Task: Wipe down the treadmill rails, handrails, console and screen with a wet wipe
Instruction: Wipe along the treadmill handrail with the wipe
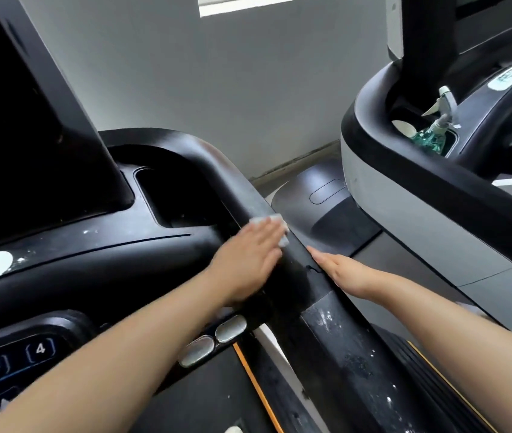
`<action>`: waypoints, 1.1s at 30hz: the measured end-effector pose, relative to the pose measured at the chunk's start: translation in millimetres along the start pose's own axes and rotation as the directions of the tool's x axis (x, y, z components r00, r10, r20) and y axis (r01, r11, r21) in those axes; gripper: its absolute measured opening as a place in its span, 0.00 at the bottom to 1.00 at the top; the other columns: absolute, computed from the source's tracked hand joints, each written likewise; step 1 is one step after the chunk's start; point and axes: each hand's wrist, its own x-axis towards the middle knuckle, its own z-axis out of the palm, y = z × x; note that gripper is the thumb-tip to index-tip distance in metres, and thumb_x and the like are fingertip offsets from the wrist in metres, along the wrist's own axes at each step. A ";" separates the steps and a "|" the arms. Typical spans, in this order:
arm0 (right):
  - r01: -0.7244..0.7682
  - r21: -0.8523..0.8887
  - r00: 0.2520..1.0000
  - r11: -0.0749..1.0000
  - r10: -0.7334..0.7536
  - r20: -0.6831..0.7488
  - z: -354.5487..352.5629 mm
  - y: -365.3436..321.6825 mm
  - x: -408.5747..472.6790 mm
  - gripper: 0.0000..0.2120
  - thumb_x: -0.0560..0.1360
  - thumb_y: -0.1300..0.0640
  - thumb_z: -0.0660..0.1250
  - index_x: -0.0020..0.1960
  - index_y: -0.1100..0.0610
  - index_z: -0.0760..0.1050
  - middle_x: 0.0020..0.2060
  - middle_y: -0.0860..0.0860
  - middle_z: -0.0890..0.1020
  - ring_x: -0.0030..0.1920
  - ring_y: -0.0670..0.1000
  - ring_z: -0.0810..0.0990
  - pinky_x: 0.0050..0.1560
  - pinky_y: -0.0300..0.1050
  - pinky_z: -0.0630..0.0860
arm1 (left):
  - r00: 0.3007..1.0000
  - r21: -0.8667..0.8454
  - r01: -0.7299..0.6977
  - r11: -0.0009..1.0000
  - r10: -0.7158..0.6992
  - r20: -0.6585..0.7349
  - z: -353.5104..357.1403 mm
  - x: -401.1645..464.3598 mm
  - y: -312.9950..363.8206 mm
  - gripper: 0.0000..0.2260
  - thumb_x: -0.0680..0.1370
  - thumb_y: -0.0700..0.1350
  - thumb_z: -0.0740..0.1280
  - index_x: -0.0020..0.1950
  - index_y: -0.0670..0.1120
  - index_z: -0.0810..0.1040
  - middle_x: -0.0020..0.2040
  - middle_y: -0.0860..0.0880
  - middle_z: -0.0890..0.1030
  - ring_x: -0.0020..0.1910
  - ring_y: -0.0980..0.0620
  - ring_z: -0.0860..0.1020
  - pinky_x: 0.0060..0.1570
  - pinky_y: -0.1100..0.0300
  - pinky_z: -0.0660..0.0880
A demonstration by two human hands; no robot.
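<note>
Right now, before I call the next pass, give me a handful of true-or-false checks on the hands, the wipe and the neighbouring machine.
1. The left hand presses the wet wipe flat on the handrail. True.
2. The right hand holds a second wipe. False: it holds nothing, fingers straight along the handrail's outer side.
3. A spray bottle sits in the neighbouring treadmill's cup holder. True.
4. The wipe is on the screen. False: it is on the handrail.
</note>
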 end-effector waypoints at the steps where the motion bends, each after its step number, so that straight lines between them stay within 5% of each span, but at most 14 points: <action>1: -0.002 0.002 1.000 1.000 0.002 -0.001 0.1 0.1 -1.0 0.24 0.83 0.47 0.47 0.76 0.52 0.57 0.74 0.45 0.61 0.74 0.45 0.57 0.75 0.44 0.51 | 0.998 0.069 0.051 0.996 -0.049 -0.031 -1.3 15.7 -22.5 0.30 0.77 0.52 0.43 0.70 0.35 0.67 0.70 0.38 0.67 0.70 0.42 0.66 0.72 0.56 0.51; 4: 0.008 0.020 1.000 1.000 -0.008 -0.012 1.6 0.0 -3.0 0.23 0.83 0.49 0.46 0.76 0.52 0.56 0.74 0.45 0.59 0.74 0.45 0.56 0.73 0.39 0.49 | 0.979 0.175 0.170 0.970 -0.186 0.079 -10.5 53.2 -74.3 0.37 0.73 0.54 0.32 0.74 0.37 0.59 0.75 0.41 0.58 0.75 0.46 0.54 0.73 0.56 0.45; 6: 0.003 0.021 1.000 1.000 -0.003 -0.023 2.0 0.9 -1.8 0.23 0.83 0.48 0.46 0.76 0.51 0.56 0.75 0.45 0.59 0.74 0.45 0.56 0.73 0.39 0.49 | 0.965 0.169 0.219 0.961 -0.240 0.110 -12.6 62.4 -80.6 0.28 0.78 0.47 0.40 0.69 0.34 0.66 0.71 0.37 0.66 0.72 0.42 0.61 0.72 0.52 0.53; 9: 0.000 0.031 1.000 1.000 0.001 -0.023 1.4 1.0 -1.4 0.22 0.83 0.48 0.47 0.76 0.51 0.57 0.74 0.44 0.60 0.74 0.45 0.56 0.73 0.39 0.50 | 0.994 0.345 0.088 0.934 -0.057 -0.097 -4.1 50.6 -53.2 0.19 0.75 0.37 0.51 0.52 0.32 0.79 0.52 0.34 0.79 0.56 0.36 0.75 0.58 0.46 0.70; 13: 0.036 0.066 0.998 0.997 -0.033 -0.044 4.4 0.7 1.1 0.21 0.83 0.50 0.49 0.75 0.52 0.60 0.73 0.45 0.63 0.73 0.44 0.59 0.74 0.39 0.51 | 0.994 -0.011 -0.087 0.996 0.086 -0.063 9.0 -5.6 36.5 0.21 0.76 0.46 0.54 0.59 0.36 0.78 0.59 0.39 0.79 0.60 0.42 0.77 0.66 0.53 0.60; 16: 0.041 0.034 0.999 0.999 -0.041 -0.028 4.2 1.7 1.5 0.21 0.83 0.50 0.48 0.75 0.52 0.59 0.73 0.44 0.62 0.74 0.44 0.58 0.71 0.34 0.50 | 0.992 -0.049 -0.126 0.991 0.124 -0.034 8.3 -7.5 18.2 0.22 0.78 0.48 0.53 0.65 0.38 0.74 0.65 0.40 0.75 0.65 0.44 0.73 0.66 0.55 0.59; 22: 0.045 0.043 0.997 0.998 -0.042 -0.064 3.4 1.0 -3.7 0.21 0.83 0.50 0.48 0.76 0.51 0.57 0.73 0.42 0.61 0.73 0.42 0.57 0.63 0.26 0.48 | 0.978 0.052 0.206 0.977 -0.207 0.002 -4.2 64.5 -89.6 0.30 0.77 0.53 0.42 0.65 0.38 0.73 0.66 0.39 0.73 0.67 0.42 0.69 0.70 0.57 0.53; 24: 0.073 0.017 0.988 0.997 -0.070 -0.136 6.4 -2.1 -7.8 0.21 0.83 0.50 0.50 0.75 0.49 0.59 0.72 0.42 0.63 0.73 0.43 0.59 0.63 0.27 0.51 | 0.958 0.131 0.276 0.952 -0.284 0.041 -5.8 81.1 -107.2 0.23 0.81 0.49 0.44 0.66 0.39 0.71 0.66 0.41 0.71 0.67 0.42 0.65 0.70 0.54 0.55; 29: 0.122 0.036 0.978 0.992 -0.113 -0.174 6.3 -0.3 -28.3 0.20 0.81 0.52 0.57 0.72 0.43 0.63 0.64 0.39 0.71 0.64 0.40 0.70 0.61 0.32 0.61 | 0.993 0.299 0.095 0.950 -0.067 -0.102 3.4 63.0 -56.9 0.19 0.77 0.39 0.50 0.46 0.33 0.79 0.45 0.36 0.78 0.48 0.39 0.77 0.51 0.48 0.67; 31: 0.120 0.050 0.981 0.991 -0.111 -0.160 4.4 8.4 -42.0 0.20 0.80 0.52 0.60 0.71 0.42 0.65 0.63 0.38 0.71 0.62 0.39 0.71 0.61 0.31 0.62 | 0.970 0.246 0.046 0.968 0.016 -0.244 10.5 40.3 -9.6 0.19 0.76 0.40 0.52 0.46 0.32 0.81 0.46 0.35 0.81 0.49 0.39 0.78 0.53 0.47 0.65; 33: 0.129 0.047 0.983 0.991 -0.121 -0.142 4.6 20.2 -55.8 0.19 0.80 0.52 0.61 0.69 0.41 0.65 0.65 0.38 0.71 0.62 0.40 0.72 0.64 0.33 0.64 | 0.977 0.127 -0.006 0.992 0.033 -0.210 16.0 7.9 49.5 0.21 0.76 0.45 0.54 0.54 0.34 0.80 0.54 0.38 0.81 0.57 0.41 0.77 0.60 0.49 0.63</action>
